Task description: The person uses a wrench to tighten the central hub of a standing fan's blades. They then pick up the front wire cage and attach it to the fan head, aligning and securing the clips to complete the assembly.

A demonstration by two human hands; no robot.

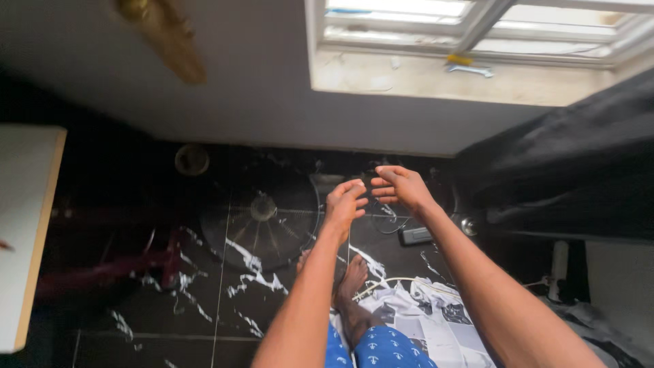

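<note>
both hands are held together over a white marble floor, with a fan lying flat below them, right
Not quite: the floor is black with white veins, not white. The head view shows it. The rest holds: the left hand and right hand meet fingertip to fingertip above the fan lying flat.

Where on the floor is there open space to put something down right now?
Bare dark tile lies lower left, between the table edge and the left hand's forearm, below the fan. It is crowded lower right: white cloth, cables and dark fabric beside the right hand.
</note>
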